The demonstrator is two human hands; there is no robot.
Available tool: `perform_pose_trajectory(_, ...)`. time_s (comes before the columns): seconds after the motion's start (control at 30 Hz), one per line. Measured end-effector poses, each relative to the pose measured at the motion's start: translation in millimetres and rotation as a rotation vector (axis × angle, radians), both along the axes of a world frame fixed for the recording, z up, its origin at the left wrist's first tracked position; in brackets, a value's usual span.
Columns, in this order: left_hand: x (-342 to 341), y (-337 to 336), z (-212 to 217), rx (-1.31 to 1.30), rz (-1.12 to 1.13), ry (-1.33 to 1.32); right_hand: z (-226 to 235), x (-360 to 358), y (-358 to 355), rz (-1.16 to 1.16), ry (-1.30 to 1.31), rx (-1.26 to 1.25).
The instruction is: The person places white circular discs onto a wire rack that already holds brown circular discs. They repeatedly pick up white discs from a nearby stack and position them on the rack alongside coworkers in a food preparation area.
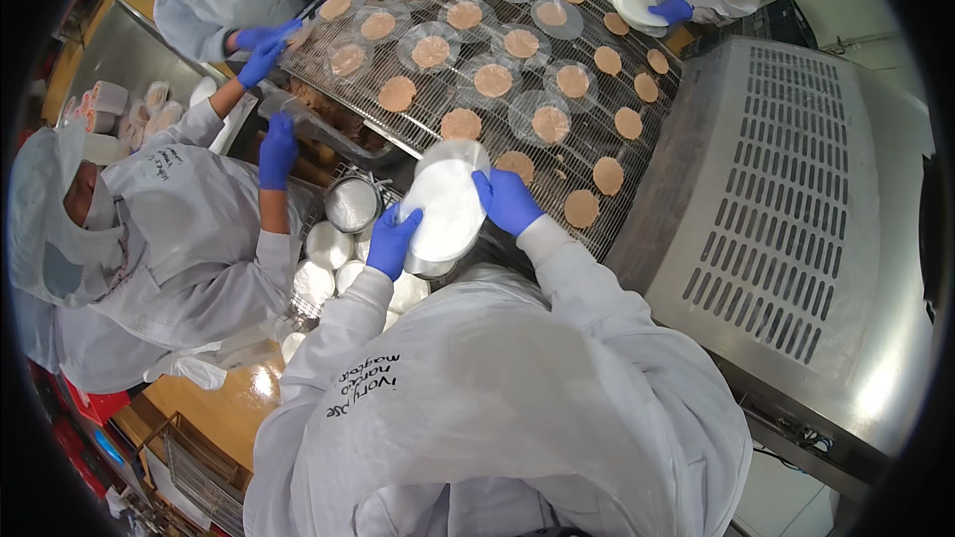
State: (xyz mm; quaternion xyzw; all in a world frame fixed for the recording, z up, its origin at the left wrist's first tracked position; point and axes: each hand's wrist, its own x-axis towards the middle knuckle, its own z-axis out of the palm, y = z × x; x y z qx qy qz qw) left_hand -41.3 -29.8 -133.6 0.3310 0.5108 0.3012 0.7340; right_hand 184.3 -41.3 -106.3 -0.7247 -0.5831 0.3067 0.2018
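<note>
In front of my chest I hold a stack of thin round white sheets [445,207], tilted over the near edge of the wire-mesh conveyor [557,171]. My left hand [395,241], in a blue glove, grips the stack's left side with the thumb on top. The right hand [509,203], gloved too, pinches the opposite upper edge; its fingertips are partly hidden. Just beyond the stack lie flat round tan patties, such as one bare patty [461,125]. Many farther ones sit on or under clear round film sheets [538,119].
Below my left forearm, a wire rack holds several round white stacks [328,245] and a round metal container [353,204]. A co-worker [189,229] stands close at left; others reach in from the far side. A slotted steel housing [776,209] borders the conveyor at right.
</note>
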Motion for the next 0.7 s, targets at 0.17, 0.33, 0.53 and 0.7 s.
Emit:
perform_pose_trajectory(0.17, -2.2, -22.8, -25.3, -0.071, 0.116, 0.026, 28.1, 57.6, 25.4, -0.064, 0.012, 0.010)
perform_pose_trajectory(0.33, -27.2, -3.1, -36.4, -0.091, 0.125, 0.004, -28.9, 37.7, 45.6, -0.171, 0.316, 0.110)
perform_pose_trajectory(0.53, -57.7, 13.2, -28.8, -0.114, 0.163, 0.012, -34.0, 38.4, -18.5, 0.022, -0.161, 0.226)
perform_pose_trajectory(0.7, -34.3, -15.5, -40.1, -0.119, 0.252, -0.056, -71.0, 62.7, -79.1, -0.043, -0.360, 0.242)
